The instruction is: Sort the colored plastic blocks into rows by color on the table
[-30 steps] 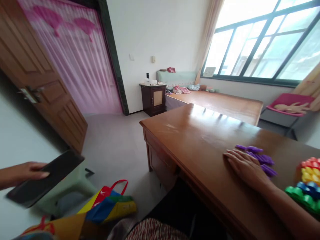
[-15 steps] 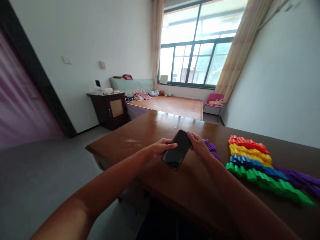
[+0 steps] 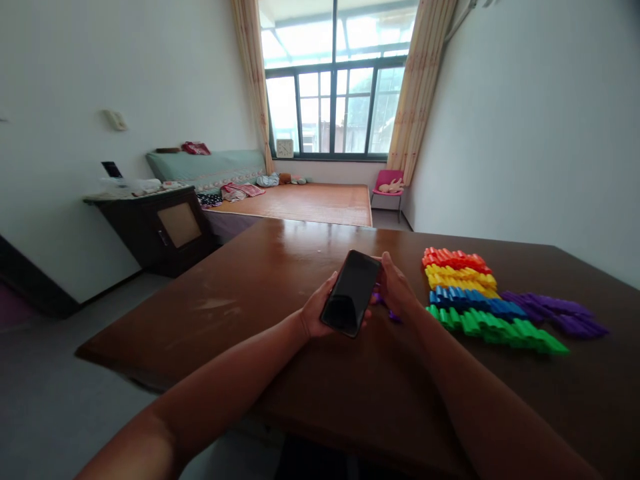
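A black smartphone [image 3: 353, 292], its screen dark, is tilted above the table in front of me. My left hand [image 3: 320, 310] cradles it from below, with fingertips showing past its lower right edge. At the upper right edge is my right hand [image 3: 396, 283], thumb raised along the side and the other fingers partly hidden behind the phone. Small purple pieces [image 3: 394, 316] lie on the table just beyond and beneath my right hand.
On the brown table [image 3: 240, 267], to the right, lie rows of glossy folded pieces: red [image 3: 457, 259], yellow [image 3: 463, 279], blue [image 3: 475, 303], green [image 3: 495, 328] and purple [image 3: 555, 312]. Behind stand a bed [image 3: 320, 200], a dark cabinet [image 3: 155, 230] and a pink chair [image 3: 387, 183].
My view has turned right. The left hand has shifted from pinching the phone's left side, thumb on the screen, to supporting it underneath. My right thumb has lifted along the edge.
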### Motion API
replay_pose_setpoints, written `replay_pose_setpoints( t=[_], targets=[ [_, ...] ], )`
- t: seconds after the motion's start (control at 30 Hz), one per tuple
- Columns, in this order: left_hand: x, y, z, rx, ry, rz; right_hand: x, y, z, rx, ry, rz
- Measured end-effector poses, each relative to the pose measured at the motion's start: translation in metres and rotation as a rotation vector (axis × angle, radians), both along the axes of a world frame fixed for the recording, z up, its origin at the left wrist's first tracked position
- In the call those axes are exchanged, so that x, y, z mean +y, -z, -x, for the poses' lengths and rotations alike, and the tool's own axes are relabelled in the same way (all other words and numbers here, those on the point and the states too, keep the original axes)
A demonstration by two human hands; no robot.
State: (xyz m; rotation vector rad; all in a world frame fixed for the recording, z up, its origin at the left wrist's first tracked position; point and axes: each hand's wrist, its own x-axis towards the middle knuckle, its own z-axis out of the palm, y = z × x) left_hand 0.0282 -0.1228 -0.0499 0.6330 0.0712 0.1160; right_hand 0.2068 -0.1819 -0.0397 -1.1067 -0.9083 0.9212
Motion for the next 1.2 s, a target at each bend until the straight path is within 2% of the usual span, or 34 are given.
replay_pose_setpoints(
  t=[0.2,0.27,0.37,0.53,0.73,0.97,1.1,1.2],
  targets=[
    [0.005,0.001,0.008,-0.021,-0.158,-0.069,0.009,0.022,0.001,0.093,0.024,0.038],
    [0.006,0.001,0.009,-0.024,-0.193,-0.076,0.009,0.022,0.004,0.114,0.017,0.04],
    [0.005,0.0,0.009,-0.034,-0.206,-0.062,0.004,0.013,0.011,0.12,-0.042,0.01],
    [-0.002,0.001,0.005,-0.009,-0.054,-0.034,-0.007,-0.008,0.025,0.215,-0.21,-0.016],
    [-0.008,0.002,-0.001,0.014,0.091,-0.049,-0.011,-0.017,0.026,0.365,-0.189,-0.066],
    [-0.002,0.005,0.005,0.027,0.249,-0.105,-0.013,-0.026,0.018,0.434,-0.17,-0.109],
    [0.005,0.007,0.006,-0.001,0.131,-0.122,-0.011,-0.019,0.02,0.393,-0.188,-0.087],
    [0.01,0.005,0.006,-0.032,-0.018,-0.117,-0.008,-0.007,0.026,0.24,-0.223,-0.032]
  ],
)
